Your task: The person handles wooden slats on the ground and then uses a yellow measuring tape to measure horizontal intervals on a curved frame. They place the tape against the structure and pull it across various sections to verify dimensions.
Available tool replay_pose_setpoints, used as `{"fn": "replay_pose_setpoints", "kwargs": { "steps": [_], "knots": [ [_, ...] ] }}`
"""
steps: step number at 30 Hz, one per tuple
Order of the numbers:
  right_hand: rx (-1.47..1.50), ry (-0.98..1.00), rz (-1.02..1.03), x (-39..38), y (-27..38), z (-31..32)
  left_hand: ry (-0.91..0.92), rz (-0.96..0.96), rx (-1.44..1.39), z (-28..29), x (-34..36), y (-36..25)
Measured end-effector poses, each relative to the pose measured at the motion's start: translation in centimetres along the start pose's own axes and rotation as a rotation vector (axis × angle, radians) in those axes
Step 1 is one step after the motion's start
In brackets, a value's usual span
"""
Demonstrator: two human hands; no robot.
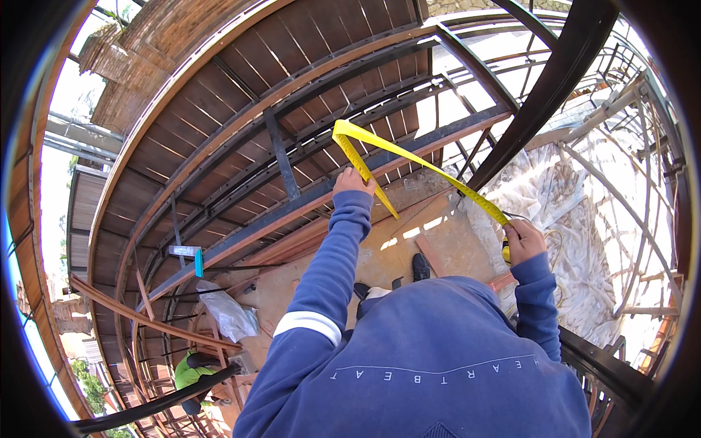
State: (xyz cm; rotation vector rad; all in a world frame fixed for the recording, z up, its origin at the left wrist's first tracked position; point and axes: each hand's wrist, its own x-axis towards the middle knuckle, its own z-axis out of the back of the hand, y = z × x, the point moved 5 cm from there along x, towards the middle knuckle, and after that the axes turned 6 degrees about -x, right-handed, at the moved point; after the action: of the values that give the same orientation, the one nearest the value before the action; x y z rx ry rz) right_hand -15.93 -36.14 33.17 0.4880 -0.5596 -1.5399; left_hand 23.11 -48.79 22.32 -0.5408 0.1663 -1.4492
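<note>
A long yellow tape measure blade stretches between my hands, bent sharply at a peak above my left hand. My left hand is closed on the blade below that bend, and the blade's loose end slants down past it toward the floor. The dark steel beam of the frame lies just behind this hand. Off to the right, my right hand is wrapped around the yellow-and-black tape case, mostly hidden by the fingers. The blade runs out beside these fingers.
Curved steel framing with brown boards spans the left and far side. A dark post slants in at upper right. Crumpled plastic sheeting covers the right. A plastic bag, a loose board and a person in green are lower down.
</note>
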Motion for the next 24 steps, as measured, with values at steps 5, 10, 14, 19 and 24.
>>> {"fn": "replay_pose_setpoints", "kwargs": {
  "steps": [5,10,14,19,24],
  "knots": [
    [0.019,-0.006,-0.015,-0.5,-0.1,-0.9,0.029,-0.003,0.017,-0.5,0.2,0.5],
    [0.027,-0.005,-0.015,-0.9,-0.3,-1.7,0.087,0.007,0.014,-0.4,0.3,0.6],
    [0.033,-0.051,-0.019,-1.3,0.5,-1.7,0.165,0.015,0.029,-0.5,0.5,0.7],
    [0.023,-0.060,-0.029,-1.4,0.4,-2.0,0.155,-0.048,0.048,-0.3,0.2,0.7],
    [-0.010,-0.067,-0.028,-1.2,0.2,-1.9,0.122,-0.058,-0.008,0.0,-0.1,0.7]
  ]
}}
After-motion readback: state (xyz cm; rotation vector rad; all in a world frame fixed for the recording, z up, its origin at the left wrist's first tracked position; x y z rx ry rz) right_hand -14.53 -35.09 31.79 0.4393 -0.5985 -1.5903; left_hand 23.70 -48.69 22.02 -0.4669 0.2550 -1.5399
